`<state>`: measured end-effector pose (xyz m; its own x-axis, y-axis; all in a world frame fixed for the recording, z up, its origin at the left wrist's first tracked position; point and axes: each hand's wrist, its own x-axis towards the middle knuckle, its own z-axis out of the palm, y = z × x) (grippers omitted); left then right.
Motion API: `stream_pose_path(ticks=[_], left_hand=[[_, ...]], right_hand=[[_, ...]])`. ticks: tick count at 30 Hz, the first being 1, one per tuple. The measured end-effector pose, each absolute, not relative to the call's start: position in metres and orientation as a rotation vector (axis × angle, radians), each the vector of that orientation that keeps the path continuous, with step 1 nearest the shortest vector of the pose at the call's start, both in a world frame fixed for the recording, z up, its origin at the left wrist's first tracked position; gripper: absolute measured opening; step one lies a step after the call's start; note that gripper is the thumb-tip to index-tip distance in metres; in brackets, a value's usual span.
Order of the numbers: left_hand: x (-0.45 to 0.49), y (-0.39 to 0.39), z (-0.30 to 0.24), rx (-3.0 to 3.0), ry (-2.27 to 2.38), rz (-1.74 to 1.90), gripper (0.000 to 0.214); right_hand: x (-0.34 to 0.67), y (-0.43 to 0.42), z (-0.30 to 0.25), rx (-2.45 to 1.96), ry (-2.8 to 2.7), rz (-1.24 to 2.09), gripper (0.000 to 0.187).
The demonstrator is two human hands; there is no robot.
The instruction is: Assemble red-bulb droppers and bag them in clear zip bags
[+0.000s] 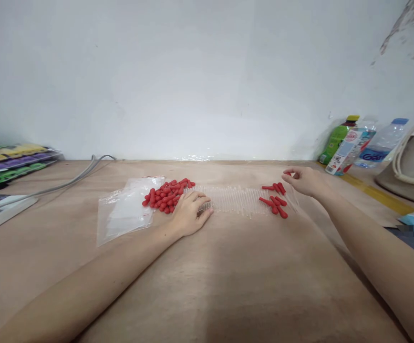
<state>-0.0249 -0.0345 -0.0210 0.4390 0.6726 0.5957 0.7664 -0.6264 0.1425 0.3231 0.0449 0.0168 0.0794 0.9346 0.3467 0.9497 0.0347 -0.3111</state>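
My left hand lies with its fingers spread over the left end of a row of clear thin tubes, next to a heap of red rubber dropper bulbs. Past the right end of that row, my right hand is raised a little, thumb and forefinger pinched together. A bit of red shows at those fingertips, seemingly a red dropper bulb mostly hidden by them. Two small groups of red dropper bulbs lie below and left of my right hand, by the tube ends.
Clear zip bags lie flat left of the red heap. At the far left are packs of coloured items, a grey cable and a white-edged board. Bottles, a carton and a beige hat-like object stand at right.
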Motion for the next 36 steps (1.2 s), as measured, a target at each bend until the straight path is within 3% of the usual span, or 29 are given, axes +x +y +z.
stream_pose_path(ticks=[9,16,22,36], left_hand=[[-0.026,-0.034,-0.022,-2.549,-1.263,-0.948,0.023],[-0.027,-0.033,-0.023,-2.565,-1.277,-0.903,0.023],[-0.025,-0.033,-0.022,-2.571,-1.309,-0.884,0.025],[-0.025,-0.035,-0.019,-2.559,-1.355,-0.868,0.026]], right_hand=[[0.336,0.058,-0.017,-1.992,-1.942,-0.04,0.039],[0.335,0.059,-0.014,-2.01,-1.835,-0.042,0.037],[0.311,0.051,-0.013,-1.731,-2.022,-0.257,0.035],[0.284,0.046,-0.015,-1.846,-2.017,-0.277,0.025]])
